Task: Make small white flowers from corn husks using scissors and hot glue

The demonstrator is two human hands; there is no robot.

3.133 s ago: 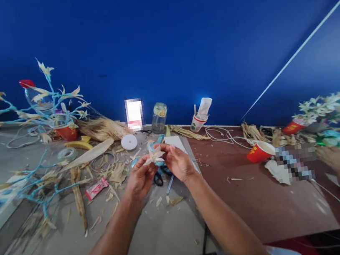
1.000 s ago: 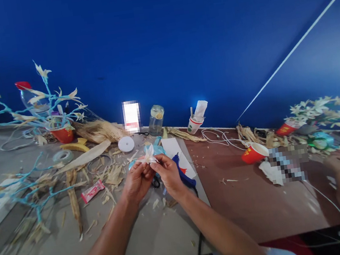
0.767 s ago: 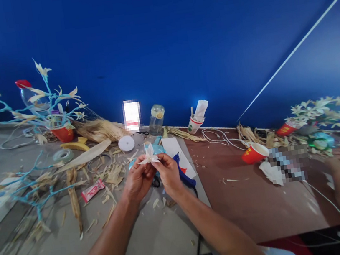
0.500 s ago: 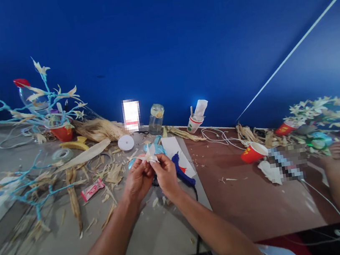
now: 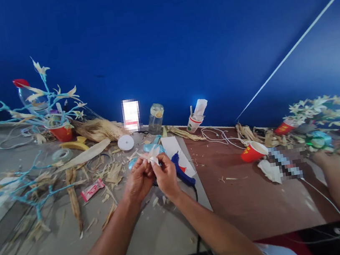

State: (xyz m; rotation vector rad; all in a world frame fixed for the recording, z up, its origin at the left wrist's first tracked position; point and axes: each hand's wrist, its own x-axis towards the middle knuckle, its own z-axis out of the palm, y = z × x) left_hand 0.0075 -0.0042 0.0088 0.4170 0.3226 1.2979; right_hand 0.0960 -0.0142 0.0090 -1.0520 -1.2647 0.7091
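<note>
Between my fingertips is a small pale corn-husk flower (image 5: 151, 157) with pointed petals. My left hand (image 5: 139, 178) pinches it from the left, and my right hand (image 5: 165, 174) grips it from the right; the fingers hide its base. Just right of my right hand lies a blue glue gun (image 5: 183, 173), partly over a white sheet (image 5: 170, 145). Behind the flower are crumpled light-blue pieces (image 5: 155, 148). Bits of dried husk (image 5: 113, 174) litter the table to the left of my left hand, along with a pink wrapped packet (image 5: 93, 190).
At left, blue-wrapped branches with husk flowers stand in a red cup (image 5: 63, 133); another blue branch (image 5: 37, 200) lies nearer. A glass jar (image 5: 155, 120) and a white spool (image 5: 125, 142) sit behind. Rightward are a tilted red cup (image 5: 252, 152) and a co-worker's hands (image 5: 328, 160).
The flower has turned slightly between my fingers, its petals now pointing more to the right. At far right the co-worker's hands have shifted left.
</note>
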